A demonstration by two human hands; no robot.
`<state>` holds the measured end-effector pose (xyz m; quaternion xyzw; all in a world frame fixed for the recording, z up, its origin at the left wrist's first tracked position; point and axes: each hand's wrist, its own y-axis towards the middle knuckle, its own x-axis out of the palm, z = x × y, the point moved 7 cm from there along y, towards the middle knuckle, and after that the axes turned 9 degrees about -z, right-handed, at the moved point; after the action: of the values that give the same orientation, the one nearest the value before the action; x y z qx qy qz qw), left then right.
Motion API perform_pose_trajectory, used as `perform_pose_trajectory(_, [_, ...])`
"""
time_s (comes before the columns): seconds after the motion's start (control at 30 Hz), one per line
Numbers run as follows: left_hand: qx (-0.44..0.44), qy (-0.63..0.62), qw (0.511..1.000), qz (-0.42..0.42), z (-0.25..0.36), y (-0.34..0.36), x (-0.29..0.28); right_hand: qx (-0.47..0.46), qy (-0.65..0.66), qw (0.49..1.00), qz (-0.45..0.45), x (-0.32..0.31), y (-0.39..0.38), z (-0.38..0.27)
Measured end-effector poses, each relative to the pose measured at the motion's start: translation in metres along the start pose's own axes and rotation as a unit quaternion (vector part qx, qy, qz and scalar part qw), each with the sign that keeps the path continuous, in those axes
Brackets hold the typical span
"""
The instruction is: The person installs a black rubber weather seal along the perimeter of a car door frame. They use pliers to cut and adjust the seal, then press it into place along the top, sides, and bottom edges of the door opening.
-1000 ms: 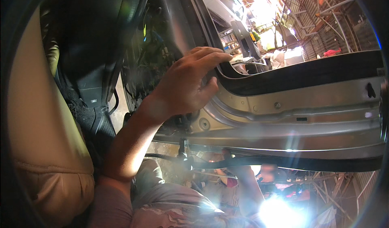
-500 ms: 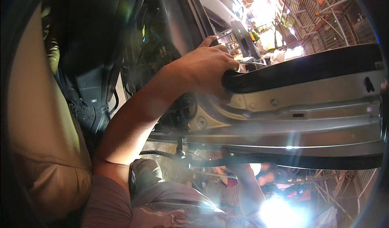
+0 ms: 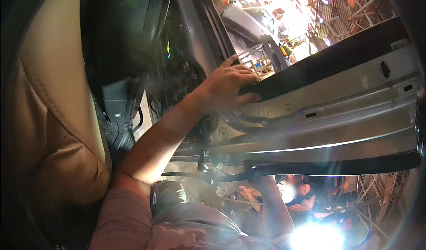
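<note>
Across the middle my left hand (image 3: 228, 83) lies on the corner of a silver car door (image 3: 284, 136), fingers spread toward the door's far side. Its thumb stretches along the near face, by the end of a dark trim band (image 3: 324, 63). Lower down, my right hand (image 3: 261, 175) closes around a long black rubber strip (image 3: 306, 168) that follows the door's lower edge in view. Most of its fingers are hidden behind the strip, with one tip showing above. Left of that hand, the strip continues as a thin dark line.
A beige car seat (image 3: 53, 130) fills the left side, beside the dark footwell. Beyond the door are another vehicle (image 3: 248, 19) and corrugated metal walls (image 3: 350, 5). Another person (image 3: 297, 192) shows under the strip. A bright lamp (image 3: 317, 239) glares at the bottom.
The view has shifted, and the door's far end now sits higher and more tilted. My left thumb, hidden before, now shows straightened on the door face. My right hand stays at the strip.
</note>
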<state>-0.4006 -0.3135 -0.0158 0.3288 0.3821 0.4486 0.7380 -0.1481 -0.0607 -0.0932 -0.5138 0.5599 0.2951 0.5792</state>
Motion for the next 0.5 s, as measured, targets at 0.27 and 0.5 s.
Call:
perform_pose_trajectory(0.27, [-0.036, -0.008, 0.980, 0.196, 0.023, 0.011, 0.009, -0.017, 0.004, 1.000, -0.004, 0.012, 0.014, 0.000])
perform_pose_trajectory(0.5, [-0.020, 0.019, 0.964, 0.264, 0.028, 0.011, 0.006, -0.034, -0.023, 0.999, 0.009, -0.012, 0.006, -0.049])
